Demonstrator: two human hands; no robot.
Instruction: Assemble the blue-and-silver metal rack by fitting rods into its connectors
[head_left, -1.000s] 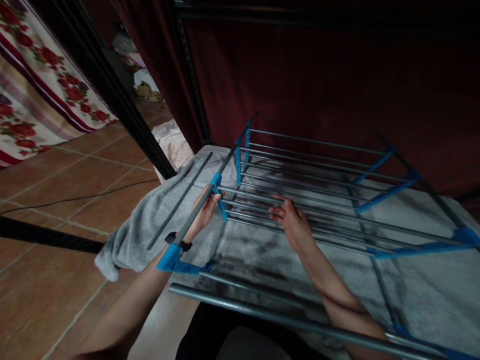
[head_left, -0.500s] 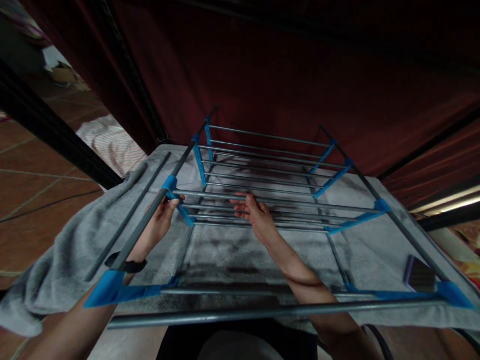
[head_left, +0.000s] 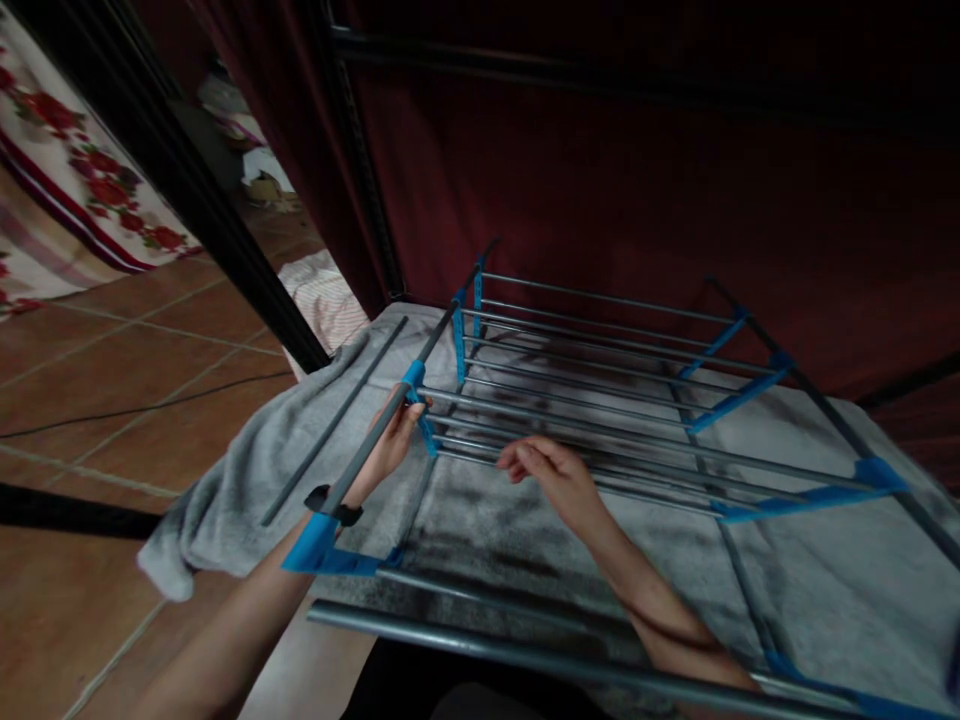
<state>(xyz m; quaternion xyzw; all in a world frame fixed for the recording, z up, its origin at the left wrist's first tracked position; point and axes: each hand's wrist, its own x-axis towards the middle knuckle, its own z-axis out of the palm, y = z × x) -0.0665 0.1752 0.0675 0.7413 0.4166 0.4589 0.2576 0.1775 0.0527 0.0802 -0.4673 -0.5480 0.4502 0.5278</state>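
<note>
Drying rack: the drying rack [head_left: 600, 345], grey rods held by blue joints, lies flat on a grey towel [head_left: 247, 480]; it spreads from the person's lap to a dark red curtain [head_left: 600, 180]
Left hand: the left hand [head_left: 390, 445] is closed around the side bar [head_left: 439, 330] from below, just under a blue joint [head_left: 412, 377]; a black wristband [head_left: 334, 505] sits on the wrist
Right hand: the right hand [head_left: 555, 475] rests on the near rods in the middle of the rack, fingers [head_left: 517, 460] bent; whether they clasp a rod cannot be told
Surroundings: a tiled floor [head_left: 75, 600] to the left with a black cable [head_left: 150, 405] across it; a floral cloth [head_left: 90, 190] hangs at the far left
</note>
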